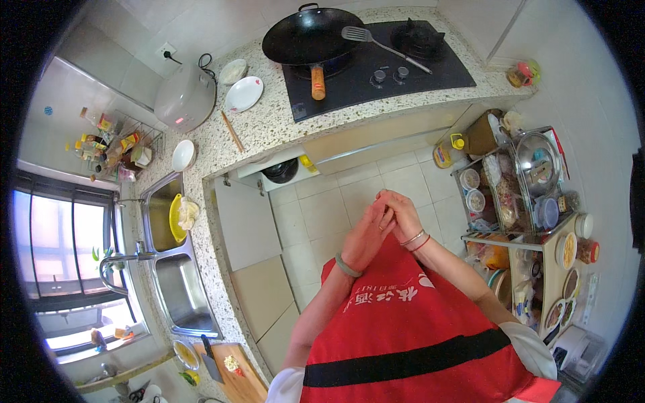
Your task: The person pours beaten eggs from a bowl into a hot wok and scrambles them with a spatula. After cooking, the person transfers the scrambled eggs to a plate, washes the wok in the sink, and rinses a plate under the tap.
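Both hands meet in front of the red apron [383, 312] that I wear. My left hand [365, 238] has its fingers stretched upward, with a greenish bangle at its wrist. Against those fingers lies my right hand [403, 215], its own fingers curled over them. A bracelet and a red cord circle the right wrist. No tool shows in either hand; what lies between the palms is hidden. A fold of the apron comes up just below the hands.
Ahead, a wok [312, 40] and a slotted turner [383, 47] rest on the black hob [430, 84]. Left is a double sink [181, 289] with a yellow colander [176, 218]. A knife [211, 363] lies by a cutting board [242, 383]. Right stands a loaded rack [504, 240]. An undercounter cabinet door [245, 221] stands ajar.
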`<state>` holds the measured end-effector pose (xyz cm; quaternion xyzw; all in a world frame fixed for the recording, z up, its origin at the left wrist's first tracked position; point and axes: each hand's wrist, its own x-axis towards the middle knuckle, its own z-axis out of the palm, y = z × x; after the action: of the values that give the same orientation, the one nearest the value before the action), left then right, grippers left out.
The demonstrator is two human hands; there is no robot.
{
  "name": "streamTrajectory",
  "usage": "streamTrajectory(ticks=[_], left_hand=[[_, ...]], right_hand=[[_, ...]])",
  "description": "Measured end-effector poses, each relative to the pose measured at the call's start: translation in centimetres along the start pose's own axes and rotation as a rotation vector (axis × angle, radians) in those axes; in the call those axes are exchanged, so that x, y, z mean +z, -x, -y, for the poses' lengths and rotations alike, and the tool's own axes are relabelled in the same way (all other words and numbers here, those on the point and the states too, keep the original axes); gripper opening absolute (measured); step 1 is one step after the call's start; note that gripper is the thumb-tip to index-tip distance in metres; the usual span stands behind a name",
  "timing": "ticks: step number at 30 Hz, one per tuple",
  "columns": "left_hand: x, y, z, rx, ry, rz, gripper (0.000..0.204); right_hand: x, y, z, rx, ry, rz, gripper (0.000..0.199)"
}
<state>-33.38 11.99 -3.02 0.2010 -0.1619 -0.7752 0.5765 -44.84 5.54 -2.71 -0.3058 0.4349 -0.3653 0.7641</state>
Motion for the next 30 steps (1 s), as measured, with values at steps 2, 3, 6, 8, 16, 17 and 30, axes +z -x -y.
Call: streamTrajectory(ticks=[2,3,6,8,16,17,30], left_hand=[[1.0,-0.5,0.0,0.009,0.092,0.050,0.067],[1.5,-1.0,-0.3,0.016,0.139,0.073,0.069],[4.7,-1.4,-2.0,0.022,0.419,0.203,0.077],[6.7,-1.3,-3.0,0.079,0.413,0.166,0.080],[10.4,-4.0,-0.5,0.100,0.430,0.137,0.079],[10.4,-4.3,0.0,0.095,0.406,0.138,0.079],[12.9,-8.6,7.2,0.078,0.037,0.088,0.071]], right_hand=[[-0.5,0.6,1.4,-0.003,0.013,0.028,0.034],[-0.9,0.6,1.9,-0.003,0.021,0.044,0.038],[-3.2,0.3,2.9,0.071,-0.314,0.232,0.053],[-1.6,2.4,6.3,0.035,-0.290,0.226,0.059],[-4.9,4.2,9.8,-0.028,-0.296,0.287,0.038],[-5.4,4.0,9.9,-0.029,-0.292,0.304,0.036],[-11.4,3.6,11.2,-0.072,-0.231,0.097,0.024]])
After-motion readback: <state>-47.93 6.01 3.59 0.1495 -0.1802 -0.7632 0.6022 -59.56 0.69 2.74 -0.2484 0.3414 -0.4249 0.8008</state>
